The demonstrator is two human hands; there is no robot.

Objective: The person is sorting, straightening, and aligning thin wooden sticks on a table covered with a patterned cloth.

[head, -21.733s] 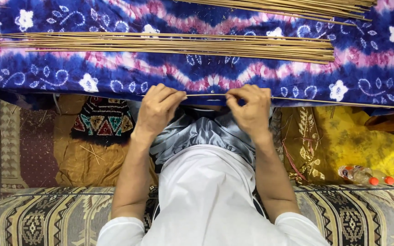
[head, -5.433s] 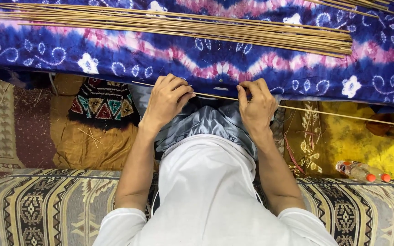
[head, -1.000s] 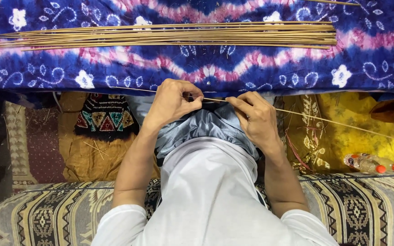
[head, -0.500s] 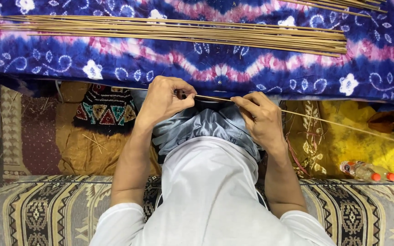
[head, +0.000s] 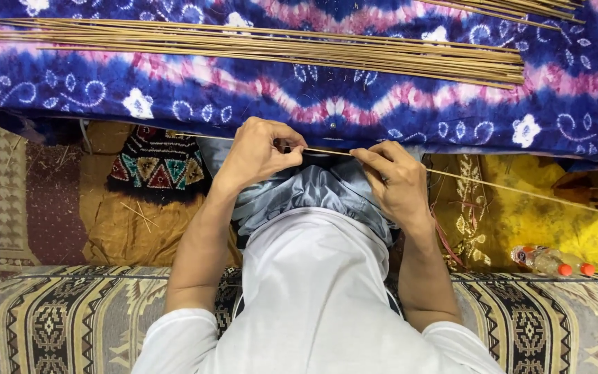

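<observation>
My left hand [head: 257, 154] pinches one end of a long thin bamboo stick [head: 479, 182] in front of my lap. My right hand [head: 394, 181] grips the same stick a little further along; the rest of it runs off to the right over the yellow cloth. Just beyond my hands hangs the edge of a blue and pink tie-dye cloth [head: 327, 104]. A long bundle of similar thin sticks [head: 264, 47] lies across that cloth, well above my hands.
More sticks [head: 520, 7] lie at the top right. A patterned black bag [head: 160, 165] rests on brown fabric at the left, yellow cloth [head: 520, 221] at the right. Plastic bottles with orange caps [head: 551, 262] lie on the striped woven cushion [head: 70, 318] I sit against.
My hands have come closer together on the stick over the last seconds, and the stick now reaches far to the right. The view has shifted slightly.
</observation>
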